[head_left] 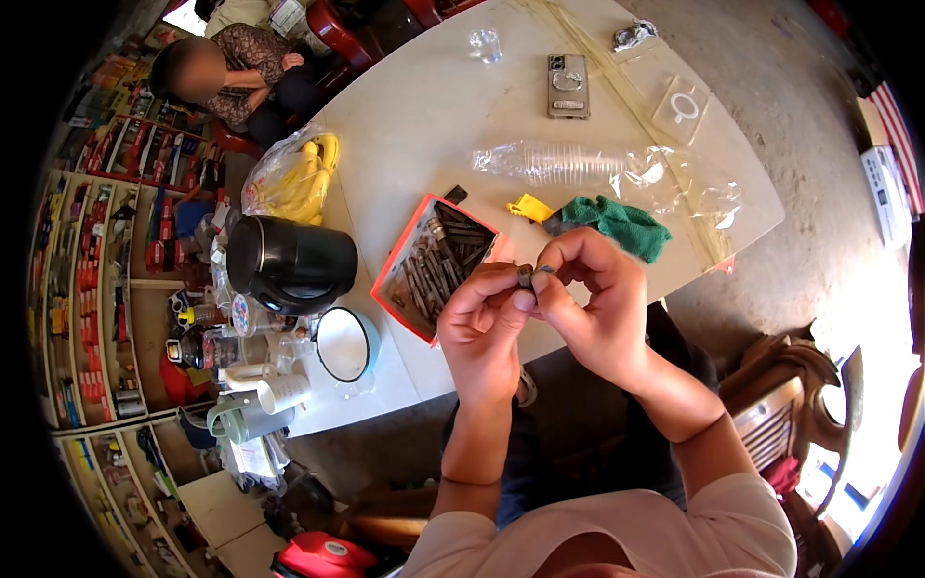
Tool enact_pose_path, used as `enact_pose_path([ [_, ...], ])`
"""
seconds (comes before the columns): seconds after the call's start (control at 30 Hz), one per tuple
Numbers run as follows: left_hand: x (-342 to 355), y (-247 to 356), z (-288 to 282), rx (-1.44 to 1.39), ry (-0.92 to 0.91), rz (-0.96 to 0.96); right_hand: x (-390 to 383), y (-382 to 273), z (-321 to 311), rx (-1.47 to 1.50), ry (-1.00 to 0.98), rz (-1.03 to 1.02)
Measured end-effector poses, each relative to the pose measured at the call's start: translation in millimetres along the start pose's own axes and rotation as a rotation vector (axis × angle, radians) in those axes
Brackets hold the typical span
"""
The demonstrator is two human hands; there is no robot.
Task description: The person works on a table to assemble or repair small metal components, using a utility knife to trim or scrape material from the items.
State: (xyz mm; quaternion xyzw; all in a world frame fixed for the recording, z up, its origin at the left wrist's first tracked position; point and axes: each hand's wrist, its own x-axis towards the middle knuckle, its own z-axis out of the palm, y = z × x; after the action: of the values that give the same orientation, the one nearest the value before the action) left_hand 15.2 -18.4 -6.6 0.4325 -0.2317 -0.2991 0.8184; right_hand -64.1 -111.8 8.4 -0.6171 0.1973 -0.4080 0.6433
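Small dark piece (525, 275): at the fingertips, between both hands; long axis unclear
Left hand (484, 323): pinching it; forearm near upright; nearer the red-edged box (401, 252)
Right hand (602, 313): thumb and forefinger pinched just beside it, their grip unclear; forearm slants from lower right

The head view comes from the left lens of a side-by-side pair worn on the head, upright and looking steeply down. It takes in the wearer's shirt (665, 525) and forearms (477, 433) along the lower edge, nearest the camera; the left grip (489, 323) and right grip (607, 313) show close by, near the middle. Beyond them the worktop (405, 116) spreads toward the top. The wide fisheye lens also reaches the shelves (154, 332) farther off at left and the floor (800, 125) at right, bending straight edges toward its black rim.
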Motion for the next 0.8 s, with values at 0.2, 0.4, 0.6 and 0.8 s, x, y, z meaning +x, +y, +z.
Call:
enact_pose_path([
  [0.2,0.0,-1.0,-5.4,0.022,-0.011,0.025,-0.6,-1.4,1.5,0.082,-0.026,0.037],
  [0.4,-0.2,-2.5,-4.3,-0.029,0.009,0.011,-1.6,-2.6,-0.4,0.073,-0.057,0.050],
  [0.6,1.6,5.9,1.0,-0.041,-0.073,-0.019,-0.5,-6.5,-1.6,0.078,-0.062,0.049],
  [0.8,1.1,5.4,-3.2,0.002,-0.058,0.017,-2.7,-2.8,0.3,0.091,-0.068,0.049],
])
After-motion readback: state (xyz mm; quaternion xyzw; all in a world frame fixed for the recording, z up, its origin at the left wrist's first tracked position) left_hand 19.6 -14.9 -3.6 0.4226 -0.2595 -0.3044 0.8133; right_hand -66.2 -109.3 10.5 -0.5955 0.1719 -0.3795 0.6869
